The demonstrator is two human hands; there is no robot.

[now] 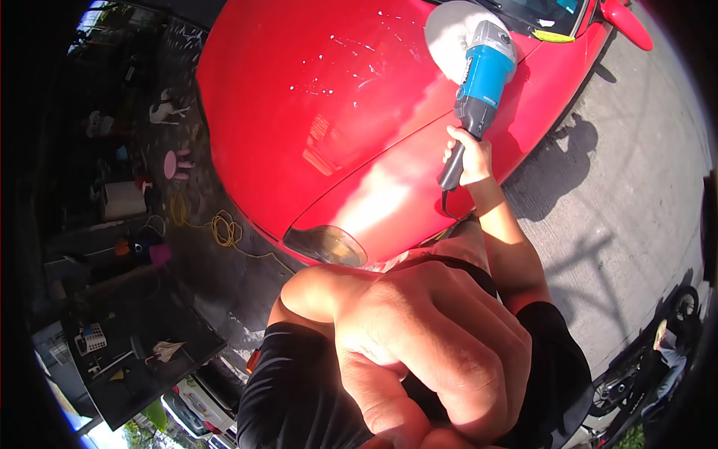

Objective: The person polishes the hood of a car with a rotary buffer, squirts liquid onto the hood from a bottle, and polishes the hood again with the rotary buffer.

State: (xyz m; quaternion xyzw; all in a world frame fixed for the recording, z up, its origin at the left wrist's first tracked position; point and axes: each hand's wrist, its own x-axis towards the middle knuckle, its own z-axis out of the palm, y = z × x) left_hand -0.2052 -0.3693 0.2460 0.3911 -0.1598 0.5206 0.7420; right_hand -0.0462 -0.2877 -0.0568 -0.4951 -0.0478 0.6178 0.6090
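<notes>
My right hand (475, 156) is closed around the black rear handle of a blue polisher (485, 75). The polisher's round white pad (446, 37) lies against the red car's hood (277, 135) near the windshield. A dark cord runs down from the handle's end. White specks of compound (333, 63) dot the hood left of the pad. Very near the camera, my left hand (441, 344) is raised with its fingers curled. Its fingertips are partly hidden, so whatever they hold, if anything, does not show.
A yellow cord (226, 228) lies coiled on the dark floor, near a pink stool (178, 165). At lower left stands a dark table (161, 325) with small items. The car's side mirror (627, 24) juts out at upper right. A motorcycle (628, 382) is at lower right.
</notes>
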